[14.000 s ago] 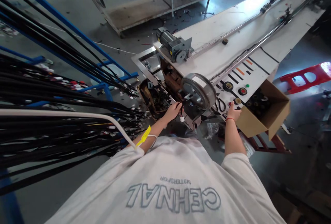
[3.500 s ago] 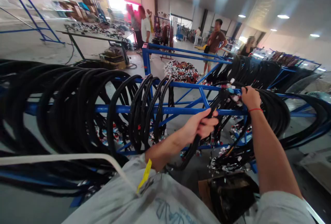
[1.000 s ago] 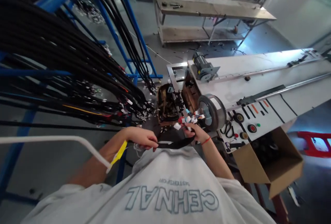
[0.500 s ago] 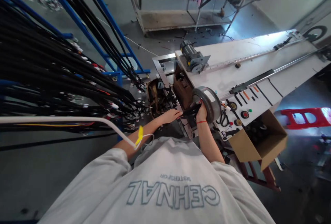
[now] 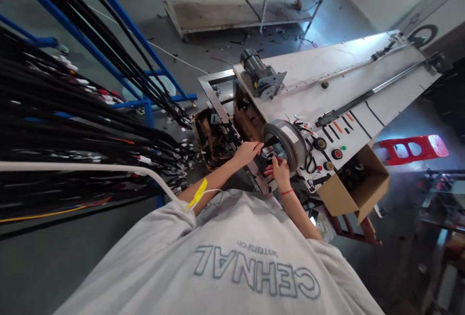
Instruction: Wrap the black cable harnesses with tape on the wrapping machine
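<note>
I stand at the near end of a long white machine table [image 5: 312, 106]. My left hand [image 5: 247, 152] is closed on a black cable harness [image 5: 267, 146] just left of the grey ring-shaped winding head [image 5: 285, 143]. My right hand [image 5: 279, 172], with a red string at the wrist, pinches the same harness right below the ring. The harness's connector ends with thin wires [image 5: 301, 125] poke out past the ring onto the white top. Where the harness runs inside the ring is hidden.
A blue rack [image 5: 119, 24] draped with many black harnesses [image 5: 72, 126] fills the left. An open cardboard box [image 5: 358, 186] hangs under the control panel with its buttons [image 5: 336, 152]. A grey motor [image 5: 259, 75], a red stool [image 5: 414, 148] and a metal workbench [image 5: 232, 9] stand beyond.
My right hand dropped from the ring's front to just below it. The connector ends now show past the ring on the white top. My left hand stays on the harness.
</note>
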{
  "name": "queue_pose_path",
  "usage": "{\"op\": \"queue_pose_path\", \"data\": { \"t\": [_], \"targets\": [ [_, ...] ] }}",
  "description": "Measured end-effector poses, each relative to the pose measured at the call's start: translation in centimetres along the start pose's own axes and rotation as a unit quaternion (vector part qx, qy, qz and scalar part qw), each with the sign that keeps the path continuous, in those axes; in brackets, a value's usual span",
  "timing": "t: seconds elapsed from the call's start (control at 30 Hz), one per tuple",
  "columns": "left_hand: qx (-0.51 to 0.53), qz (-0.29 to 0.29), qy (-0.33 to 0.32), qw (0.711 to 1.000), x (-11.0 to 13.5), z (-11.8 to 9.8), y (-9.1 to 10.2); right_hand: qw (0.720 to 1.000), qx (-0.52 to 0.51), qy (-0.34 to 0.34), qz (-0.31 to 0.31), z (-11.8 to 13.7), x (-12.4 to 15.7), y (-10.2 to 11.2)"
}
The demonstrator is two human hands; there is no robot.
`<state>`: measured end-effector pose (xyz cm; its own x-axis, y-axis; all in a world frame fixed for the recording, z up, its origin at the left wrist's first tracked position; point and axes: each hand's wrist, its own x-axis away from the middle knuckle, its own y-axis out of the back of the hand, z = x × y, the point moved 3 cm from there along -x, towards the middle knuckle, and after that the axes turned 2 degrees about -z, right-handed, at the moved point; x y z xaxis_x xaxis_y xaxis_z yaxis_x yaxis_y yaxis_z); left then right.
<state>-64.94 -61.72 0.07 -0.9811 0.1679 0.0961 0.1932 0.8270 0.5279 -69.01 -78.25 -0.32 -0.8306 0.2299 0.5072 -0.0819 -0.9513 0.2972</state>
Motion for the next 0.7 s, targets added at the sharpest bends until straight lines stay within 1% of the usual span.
{"op": "queue_pose_path", "data": {
  "t": [0.1, 0.17, 0.2, 0.23, 0.3, 0.37, 0.43, 0.5, 0.57, 0.63, 0.7],
  "targets": [
    [0.012, 0.011, -0.008, 1.0, 0.6, -0.2, -0.2, 1.0, -0.002, -0.013, 0.014, 0.1, -0.8, -0.9],
    [0.024, 0.018, -0.024, 0.999, 0.9, -0.2, -0.4, 1.0, 0.002, 0.003, 0.014, 0.0, -1.0, -1.1],
    [0.033, 0.021, -0.032, 0.999, 1.0, -0.1, -0.6, 1.0, 0.009, 0.022, 0.006, 0.0, -0.9, -1.0],
    [0.045, 0.023, -0.04, 0.998, 1.2, 0.1, -0.7, 0.998, 0.024, 0.051, -0.006, 0.2, -0.8, -0.9],
    [0.066, 0.02, -0.052, 0.996, 1.4, 0.5, -1.1, 0.987, 0.07, 0.139, -0.036, 1.0, -0.2, -0.8],
    [0.069, 0.017, -0.053, 0.996, 1.7, 0.9, -1.7, 0.961, 0.123, 0.239, -0.064, 2.3, 0.4, -1.0],
    [0.046, 0.025, -0.049, 0.997, 1.9, 1.2, -2.5, 0.934, 0.168, 0.308, -0.073, 3.7, 0.6, -1.7],
    [0.009, 0.035, -0.048, 0.998, 1.9, 1.5, -3.2, 0.913, 0.211, 0.346, -0.044, 4.7, 0.0, -2.6],
    [-0.019, 0.032, -0.054, 0.998, 2.0, 1.9, -3.6, 0.894, 0.238, 0.378, 0.026, 5.3, -1.0, -3.2],
    [-0.028, 0.024, -0.058, 0.998, 2.1, 2.5, -3.7, 0.875, 0.242, 0.406, 0.109, 5.5, -1.8, -3.2],
    [-0.036, 0.03, -0.052, 0.998, 2.2, 3.2, -3.7, 0.859, 0.26, 0.41, 0.162, 5.4, -2.3, -3.0]
  ]
}}
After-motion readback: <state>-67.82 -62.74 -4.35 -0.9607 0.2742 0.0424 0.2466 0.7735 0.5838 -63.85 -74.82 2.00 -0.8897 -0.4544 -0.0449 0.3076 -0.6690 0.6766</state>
